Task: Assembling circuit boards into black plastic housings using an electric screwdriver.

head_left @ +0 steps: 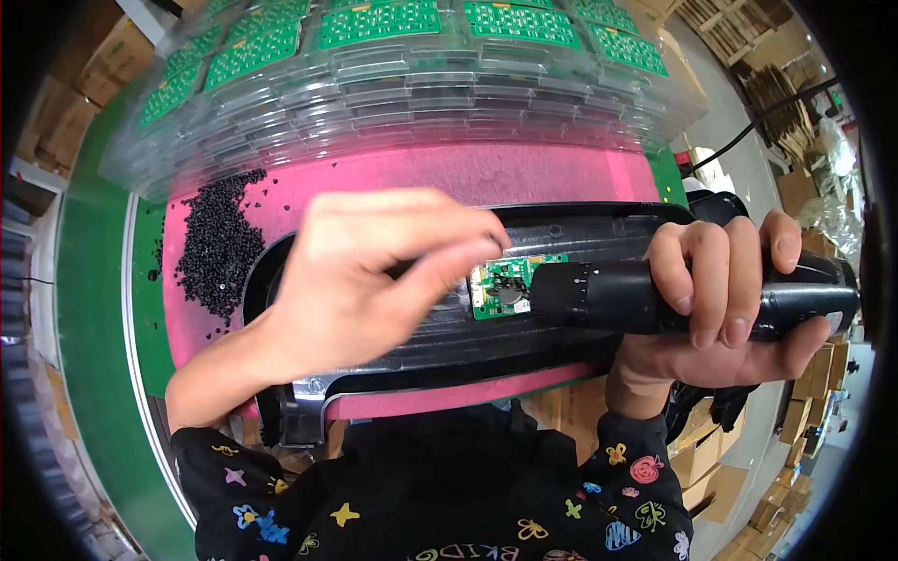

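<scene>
A small green circuit board lies inside a long black plastic housing in front of me. My left hand hovers over the board's left part, slightly blurred, thumb and forefinger pinched together; whatever they hold, if anything, is too small to make out. In my right hand is a black electric screwdriver, fingers wrapped round its thick body. The tool lies nearly level, its front end pointing left over the board's right side. Its tip is not clearly visible against the dark parts on the board.
Left of the housing, a heap of tiny black screws spreads over the pink mat. Stacked clear plastic trays stand behind, the top one carrying several green circuit boards. A black cable hangs at the right. Cardboard boxes surround the bench.
</scene>
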`<action>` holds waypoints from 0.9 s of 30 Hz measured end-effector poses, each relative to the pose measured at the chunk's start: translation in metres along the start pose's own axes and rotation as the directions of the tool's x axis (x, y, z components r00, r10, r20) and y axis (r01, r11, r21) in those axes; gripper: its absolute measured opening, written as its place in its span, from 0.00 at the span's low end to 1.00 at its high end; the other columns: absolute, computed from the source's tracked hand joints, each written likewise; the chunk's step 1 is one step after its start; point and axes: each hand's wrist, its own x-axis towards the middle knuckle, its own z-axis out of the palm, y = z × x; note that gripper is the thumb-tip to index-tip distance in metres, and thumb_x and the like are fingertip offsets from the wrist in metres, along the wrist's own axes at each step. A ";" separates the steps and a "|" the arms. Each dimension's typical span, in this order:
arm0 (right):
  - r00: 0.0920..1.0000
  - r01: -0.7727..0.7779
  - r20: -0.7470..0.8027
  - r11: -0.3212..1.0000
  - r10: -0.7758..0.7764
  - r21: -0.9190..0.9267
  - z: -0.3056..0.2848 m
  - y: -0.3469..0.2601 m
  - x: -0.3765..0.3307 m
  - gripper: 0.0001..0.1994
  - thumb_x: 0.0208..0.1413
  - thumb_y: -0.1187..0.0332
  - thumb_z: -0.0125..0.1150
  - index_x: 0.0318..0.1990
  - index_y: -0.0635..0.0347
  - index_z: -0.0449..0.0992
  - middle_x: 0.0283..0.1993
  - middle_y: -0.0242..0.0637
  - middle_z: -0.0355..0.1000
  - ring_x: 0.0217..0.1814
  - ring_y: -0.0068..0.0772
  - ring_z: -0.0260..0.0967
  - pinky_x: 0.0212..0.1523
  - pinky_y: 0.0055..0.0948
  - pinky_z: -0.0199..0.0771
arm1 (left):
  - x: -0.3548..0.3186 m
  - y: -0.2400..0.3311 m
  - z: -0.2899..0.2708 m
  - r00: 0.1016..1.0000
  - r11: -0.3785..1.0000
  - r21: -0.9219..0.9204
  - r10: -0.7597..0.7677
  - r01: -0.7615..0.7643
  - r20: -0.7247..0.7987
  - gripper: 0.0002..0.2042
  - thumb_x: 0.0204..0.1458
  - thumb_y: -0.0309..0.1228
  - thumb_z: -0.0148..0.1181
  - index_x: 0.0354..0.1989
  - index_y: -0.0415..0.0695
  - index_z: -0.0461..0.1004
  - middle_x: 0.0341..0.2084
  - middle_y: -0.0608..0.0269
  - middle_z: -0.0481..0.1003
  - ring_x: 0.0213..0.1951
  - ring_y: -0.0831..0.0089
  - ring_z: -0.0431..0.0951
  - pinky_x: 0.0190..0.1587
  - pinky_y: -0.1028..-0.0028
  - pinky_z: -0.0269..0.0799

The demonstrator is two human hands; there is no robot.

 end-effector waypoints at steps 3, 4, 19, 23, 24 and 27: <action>0.997 0.080 -0.003 0.995 -0.081 -0.059 -0.001 -0.004 -0.001 0.19 0.53 0.54 0.62 0.41 0.55 0.63 0.20 0.24 0.64 0.18 0.17 0.61 0.30 0.23 0.62 | 0.005 -0.005 -0.008 1.000 0.998 0.067 0.000 -0.001 0.005 0.03 0.50 0.20 0.62 0.32 0.35 0.80 0.26 0.56 0.80 0.28 0.69 0.81 0.33 0.74 0.76; 0.996 0.093 -0.003 0.993 -0.093 -0.074 0.000 -0.009 0.000 0.18 0.51 0.56 0.63 0.40 0.54 0.63 0.19 0.23 0.64 0.17 0.16 0.61 0.30 0.22 0.62 | 0.003 -0.007 -0.004 0.997 0.996 0.093 0.008 -0.015 0.076 0.03 0.49 0.20 0.63 0.32 0.35 0.80 0.26 0.56 0.79 0.28 0.67 0.81 0.33 0.73 0.76; 0.994 0.099 0.057 0.991 -0.094 -0.093 0.004 -0.004 -0.005 0.18 0.46 0.56 0.65 0.36 0.54 0.64 0.20 0.24 0.69 0.18 0.17 0.66 0.28 0.20 0.66 | -0.007 -0.009 0.006 0.958 0.960 0.207 0.131 -0.186 0.254 0.07 0.43 0.21 0.67 0.31 0.36 0.77 0.25 0.57 0.75 0.27 0.62 0.77 0.29 0.69 0.74; 0.993 0.101 0.073 0.987 -0.093 -0.126 -0.001 -0.005 -0.004 0.18 0.47 0.55 0.65 0.37 0.54 0.65 0.19 0.23 0.69 0.17 0.17 0.66 0.26 0.19 0.65 | -0.005 -0.010 0.007 0.961 0.964 0.204 0.114 -0.168 0.251 0.07 0.43 0.20 0.67 0.30 0.36 0.76 0.25 0.58 0.75 0.27 0.62 0.77 0.29 0.69 0.73; 0.993 0.097 0.076 0.987 -0.088 -0.128 -0.001 -0.006 -0.005 0.18 0.47 0.55 0.65 0.37 0.53 0.65 0.19 0.23 0.69 0.17 0.17 0.66 0.26 0.18 0.65 | -0.005 -0.010 0.007 0.961 0.964 0.209 0.111 -0.166 0.254 0.07 0.43 0.20 0.67 0.30 0.36 0.76 0.25 0.58 0.75 0.27 0.63 0.77 0.29 0.69 0.73; 0.994 0.091 0.068 0.986 -0.083 -0.140 0.001 -0.006 -0.006 0.18 0.47 0.54 0.65 0.37 0.53 0.66 0.19 0.23 0.69 0.17 0.17 0.65 0.25 0.19 0.65 | -0.006 -0.011 0.008 0.961 0.971 0.179 0.111 -0.159 0.254 0.07 0.43 0.20 0.67 0.30 0.36 0.76 0.25 0.58 0.75 0.27 0.63 0.76 0.29 0.69 0.73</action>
